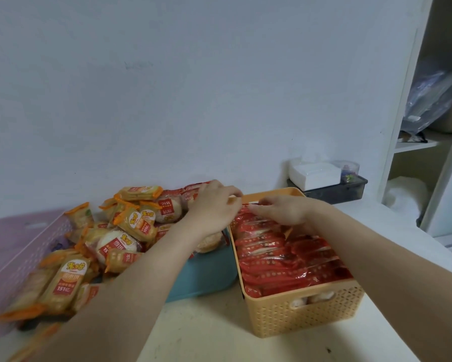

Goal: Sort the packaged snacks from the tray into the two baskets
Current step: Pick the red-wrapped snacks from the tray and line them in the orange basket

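A teal tray in the middle holds a heap of orange and red snack packets. To its right stands an orange basket packed with rows of red packets. A pink basket stands to the left, partly hidden by the heap. At the orange basket's far end, my right hand pinches the serrated top edge of a red snack packet. My left hand hovers over the tray's far right corner, its fingers curled at the same packet's left end.
A white tissue box sits on a dark box behind the orange basket, against the wall. White shelving with a plastic bag rises at the right. Bare tabletop lies in front of the tray and basket.
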`<state>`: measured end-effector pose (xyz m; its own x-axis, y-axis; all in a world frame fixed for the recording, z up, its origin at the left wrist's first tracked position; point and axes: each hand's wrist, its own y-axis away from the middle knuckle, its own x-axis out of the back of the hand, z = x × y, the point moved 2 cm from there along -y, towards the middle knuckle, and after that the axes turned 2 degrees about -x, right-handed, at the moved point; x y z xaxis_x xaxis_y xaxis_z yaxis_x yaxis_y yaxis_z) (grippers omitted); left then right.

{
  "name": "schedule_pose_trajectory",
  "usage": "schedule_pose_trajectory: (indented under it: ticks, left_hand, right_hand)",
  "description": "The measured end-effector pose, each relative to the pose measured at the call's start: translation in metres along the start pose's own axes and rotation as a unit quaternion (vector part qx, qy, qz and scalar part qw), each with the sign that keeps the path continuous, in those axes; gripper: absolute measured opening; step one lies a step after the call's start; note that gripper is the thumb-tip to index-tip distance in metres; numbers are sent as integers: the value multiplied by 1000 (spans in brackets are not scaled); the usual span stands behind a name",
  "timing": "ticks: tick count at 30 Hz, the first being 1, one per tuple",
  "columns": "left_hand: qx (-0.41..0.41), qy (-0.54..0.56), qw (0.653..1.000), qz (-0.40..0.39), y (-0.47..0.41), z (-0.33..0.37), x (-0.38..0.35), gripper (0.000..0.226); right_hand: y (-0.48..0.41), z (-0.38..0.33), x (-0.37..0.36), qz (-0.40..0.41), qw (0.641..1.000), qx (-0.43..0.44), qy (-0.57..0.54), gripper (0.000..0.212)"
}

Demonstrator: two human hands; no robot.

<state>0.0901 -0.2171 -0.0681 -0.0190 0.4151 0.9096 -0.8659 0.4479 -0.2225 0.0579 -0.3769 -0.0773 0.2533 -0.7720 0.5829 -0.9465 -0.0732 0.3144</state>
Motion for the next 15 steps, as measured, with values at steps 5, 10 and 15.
schedule_pose_trajectory:
  ticks: [5,10,15]
  left_hand:
    - [118,151,972,-136,22,3,-10,35]
    - [85,173,975,-113,22,6,-9,31]
    - [12,-11,999,-28,34,19,14,30]
  right_hand:
    - [-2,-7,-16,90,973,30,212,63]
    - [6,-10,-13,65,980,35,183,58]
    - [28,-20,-7,151,973,83,156,61]
